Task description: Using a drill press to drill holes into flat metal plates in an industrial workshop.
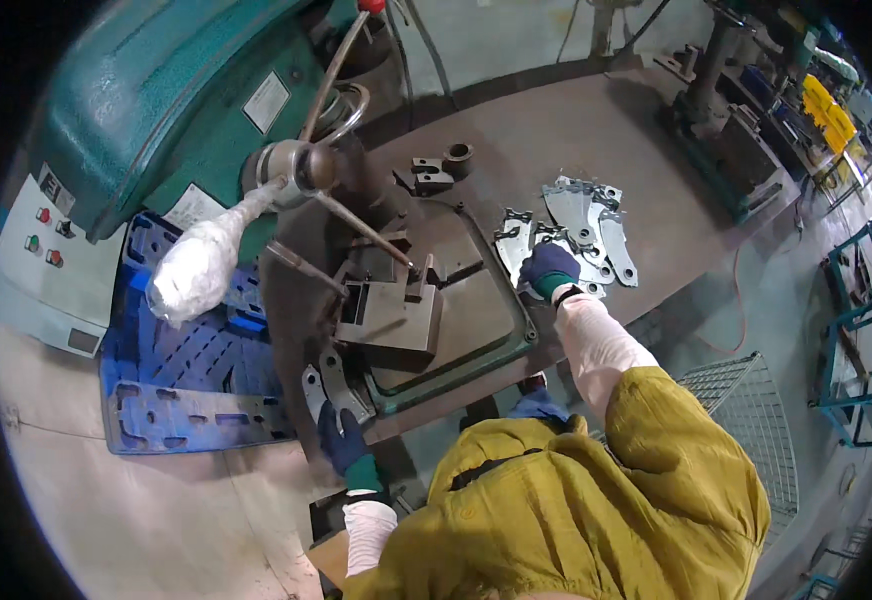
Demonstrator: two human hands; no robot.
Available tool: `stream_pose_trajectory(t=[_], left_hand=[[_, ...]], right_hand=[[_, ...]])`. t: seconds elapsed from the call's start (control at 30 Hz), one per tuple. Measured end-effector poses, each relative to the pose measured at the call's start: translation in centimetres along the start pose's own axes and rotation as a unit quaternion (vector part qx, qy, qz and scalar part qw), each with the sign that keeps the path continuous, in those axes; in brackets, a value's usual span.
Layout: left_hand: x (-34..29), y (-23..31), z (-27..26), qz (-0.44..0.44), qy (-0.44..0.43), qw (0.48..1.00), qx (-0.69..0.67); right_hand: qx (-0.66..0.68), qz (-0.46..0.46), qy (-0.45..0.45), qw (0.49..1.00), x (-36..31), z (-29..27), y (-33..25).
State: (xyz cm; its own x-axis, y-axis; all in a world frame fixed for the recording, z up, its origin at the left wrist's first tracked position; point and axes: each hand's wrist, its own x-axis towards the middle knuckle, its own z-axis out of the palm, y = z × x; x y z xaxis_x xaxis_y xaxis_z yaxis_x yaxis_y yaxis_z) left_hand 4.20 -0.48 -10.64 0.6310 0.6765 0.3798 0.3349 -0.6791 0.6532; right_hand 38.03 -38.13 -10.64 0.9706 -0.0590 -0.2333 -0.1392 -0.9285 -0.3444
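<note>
Gloved hands at a press, seen from above. Hidden parts: the right hand (550, 264) covers the near part of a heap of metal plates (596, 225) on the right of the tabletop (656, 180); the plates overlap, so their number is hard to make out. The left hand (343, 445) overlaps the near ends of two flat plates (335, 382) at the tabletop's near left edge. The green press (156, 120) is cut off by the dark rim at far left, and its white-wrapped lever (196, 272) masks part of a blue pallet (196, 380). Fingers: those of the right hand bend down onto the heap, their tips out of sight; those of the left hand reach to the two plates. Whether either set is apart or clamped on a plate cannot be told. Between the hands stands a steel block (391, 322).
</note>
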Motion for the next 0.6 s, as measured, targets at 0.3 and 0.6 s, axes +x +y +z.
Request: stream_pose_trajectory(t=[0.3, 0.6], left_hand=[[0.8, 6.8, -0.7, -0.125, -0.168, 0.953, -0.219], [2.3, 17.5, 2.7, 0.102, -0.575, 0.701, -0.410]], right_hand=[[0.193, -0.028, 0.100, 0.976, -3.6, -1.5, 3.3], [0.692, -0.099, 0.005, 0.715, -16.5, -13.7, -3.7]])
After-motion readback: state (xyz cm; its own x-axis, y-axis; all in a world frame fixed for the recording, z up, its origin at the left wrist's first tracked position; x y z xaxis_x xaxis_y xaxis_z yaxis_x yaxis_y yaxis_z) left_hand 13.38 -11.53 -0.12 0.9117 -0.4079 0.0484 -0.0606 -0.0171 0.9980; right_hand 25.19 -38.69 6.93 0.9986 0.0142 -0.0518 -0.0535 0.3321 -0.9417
